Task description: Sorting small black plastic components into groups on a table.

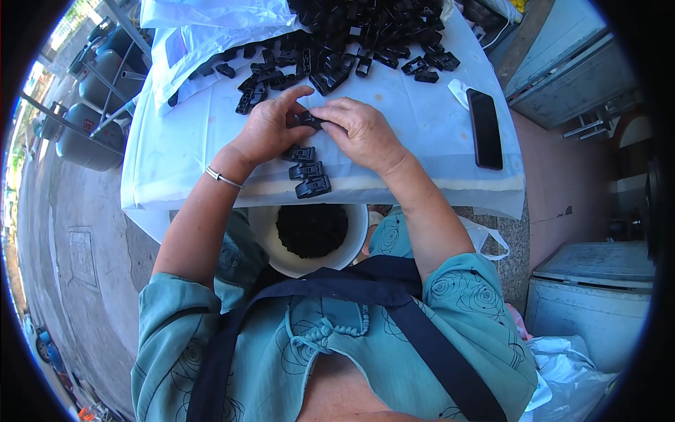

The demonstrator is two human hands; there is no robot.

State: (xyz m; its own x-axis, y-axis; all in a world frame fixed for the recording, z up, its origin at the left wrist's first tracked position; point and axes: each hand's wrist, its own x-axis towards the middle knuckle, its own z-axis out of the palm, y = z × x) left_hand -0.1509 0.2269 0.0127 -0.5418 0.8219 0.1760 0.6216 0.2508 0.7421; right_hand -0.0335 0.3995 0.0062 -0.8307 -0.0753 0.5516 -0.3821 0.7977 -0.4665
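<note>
My left hand [271, 126] and my right hand [362, 133] meet over the white-covered table [436, 126], both pinching one small black plastic clip [309, 119] between the fingertips. A thin bracelet sits on my left wrist. Just below the hands, three black clips [307, 171] lie in a short column near the table's front edge. A large heap of loose black clips [344, 35] spreads across the far side of the table.
A white bucket [271, 243] holding dark pieces stands under the table's front edge, between my arms. A black phone [485, 128] lies at the right of the table. Grey gas cylinders [88, 137] stand at the left, a white box [598, 295] at the right.
</note>
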